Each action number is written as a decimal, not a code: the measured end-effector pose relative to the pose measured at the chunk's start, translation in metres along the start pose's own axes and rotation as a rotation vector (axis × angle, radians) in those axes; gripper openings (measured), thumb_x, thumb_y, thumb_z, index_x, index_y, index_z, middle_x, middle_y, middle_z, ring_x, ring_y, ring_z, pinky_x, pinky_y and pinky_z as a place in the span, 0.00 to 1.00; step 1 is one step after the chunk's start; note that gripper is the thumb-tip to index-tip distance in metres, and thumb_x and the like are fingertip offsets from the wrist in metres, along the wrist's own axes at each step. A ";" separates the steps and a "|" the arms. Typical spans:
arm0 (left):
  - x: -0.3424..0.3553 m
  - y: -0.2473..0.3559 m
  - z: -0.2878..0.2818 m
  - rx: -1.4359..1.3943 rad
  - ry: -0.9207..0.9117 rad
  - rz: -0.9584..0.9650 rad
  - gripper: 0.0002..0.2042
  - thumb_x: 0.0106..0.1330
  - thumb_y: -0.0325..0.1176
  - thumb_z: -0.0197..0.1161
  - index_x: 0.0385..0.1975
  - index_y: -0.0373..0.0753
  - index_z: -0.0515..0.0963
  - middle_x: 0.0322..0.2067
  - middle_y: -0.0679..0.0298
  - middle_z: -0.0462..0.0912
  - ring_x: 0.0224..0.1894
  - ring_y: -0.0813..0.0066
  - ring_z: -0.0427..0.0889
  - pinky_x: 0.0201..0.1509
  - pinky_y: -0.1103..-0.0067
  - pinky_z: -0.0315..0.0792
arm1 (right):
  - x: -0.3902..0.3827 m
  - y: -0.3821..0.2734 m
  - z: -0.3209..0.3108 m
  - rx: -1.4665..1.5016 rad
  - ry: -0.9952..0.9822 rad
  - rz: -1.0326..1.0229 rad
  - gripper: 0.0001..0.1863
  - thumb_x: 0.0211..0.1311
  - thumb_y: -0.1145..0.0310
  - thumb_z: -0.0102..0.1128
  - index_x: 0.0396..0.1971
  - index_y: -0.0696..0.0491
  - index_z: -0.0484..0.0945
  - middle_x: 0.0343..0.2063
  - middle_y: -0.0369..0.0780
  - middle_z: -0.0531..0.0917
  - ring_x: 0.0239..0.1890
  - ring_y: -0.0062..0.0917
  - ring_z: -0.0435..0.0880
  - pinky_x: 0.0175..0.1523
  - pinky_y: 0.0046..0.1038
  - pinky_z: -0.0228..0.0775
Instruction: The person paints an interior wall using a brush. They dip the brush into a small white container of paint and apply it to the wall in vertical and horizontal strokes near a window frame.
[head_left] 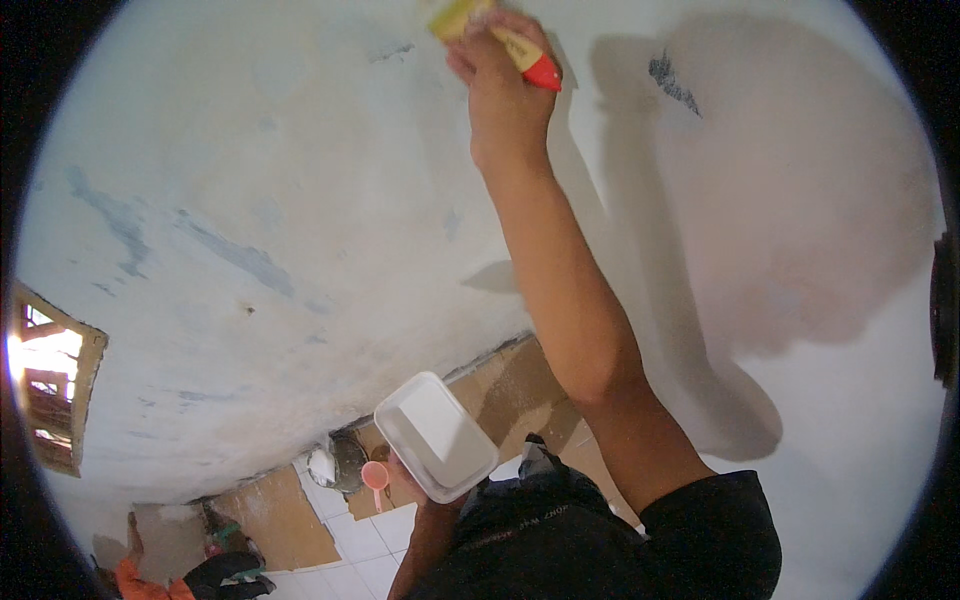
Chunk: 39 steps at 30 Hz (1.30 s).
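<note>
My right hand [500, 65] grips a paintbrush [535, 62] with a yellow and red handle high against the pale, patchy wall [250, 170]; its bristles point up-left, on or very close to the surface, and my arm casts a shadow to the right. My left hand [408, 480], mostly hidden, holds a white rectangular tray [436, 436] with white contents at waist height. Below, beside the tray in the picture, a pink dipper [375, 474] appears near a dark bucket [349, 456] at the foot of the wall.
Cardboard sheets [270, 520] and white tiles [365, 540] cover the floor along the wall. A small framed window opening [55, 380] is at the left. Another person [170, 585] in orange and dark clothing works at the lower left, one arm raised to the wall. A dark object [940, 310] sits at the right rim.
</note>
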<state>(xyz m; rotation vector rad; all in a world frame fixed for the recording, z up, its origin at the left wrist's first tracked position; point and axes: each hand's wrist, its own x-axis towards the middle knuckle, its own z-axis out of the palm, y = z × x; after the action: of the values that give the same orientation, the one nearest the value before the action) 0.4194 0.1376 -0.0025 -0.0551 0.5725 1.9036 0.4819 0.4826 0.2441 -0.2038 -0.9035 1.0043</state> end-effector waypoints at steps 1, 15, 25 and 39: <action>0.000 -0.001 0.000 -0.001 -0.002 0.000 0.32 0.67 0.60 0.44 0.64 0.45 0.66 0.56 0.61 0.76 0.55 0.59 0.78 0.56 0.59 0.76 | 0.006 -0.006 0.006 0.130 -0.061 -0.021 0.08 0.64 0.70 0.61 0.41 0.53 0.74 0.38 0.37 0.79 0.40 0.24 0.80 0.48 0.31 0.74; 0.003 -0.004 -0.031 0.013 -0.202 0.103 0.43 0.58 0.70 0.55 0.66 0.43 0.63 0.59 0.56 0.74 0.57 0.53 0.77 0.57 0.55 0.75 | -0.168 0.121 -0.184 -0.092 0.343 0.522 0.09 0.69 0.65 0.58 0.43 0.52 0.74 0.44 0.34 0.77 0.47 0.21 0.77 0.56 0.27 0.71; -0.004 -0.004 -0.006 0.024 -0.227 0.106 0.34 0.68 0.62 0.39 0.66 0.46 0.63 0.59 0.61 0.74 0.58 0.57 0.76 0.58 0.57 0.74 | 0.019 -0.022 0.035 0.060 -0.222 -0.111 0.16 0.68 0.62 0.60 0.48 0.55 0.73 0.45 0.37 0.77 0.49 0.24 0.78 0.58 0.32 0.72; 0.008 0.006 -0.043 -0.083 -0.082 -0.023 0.34 0.66 0.63 0.40 0.66 0.49 0.64 0.59 0.62 0.74 0.59 0.58 0.76 0.60 0.58 0.72 | -0.099 0.126 -0.114 -0.295 0.317 0.348 0.07 0.69 0.64 0.58 0.34 0.51 0.74 0.30 0.31 0.76 0.30 0.17 0.73 0.34 0.22 0.66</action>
<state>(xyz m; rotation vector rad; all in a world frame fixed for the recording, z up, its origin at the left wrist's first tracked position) 0.4017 0.1250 -0.0405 -0.0372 0.4354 1.8979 0.4628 0.5007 0.0487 -0.7689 -0.7335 1.1148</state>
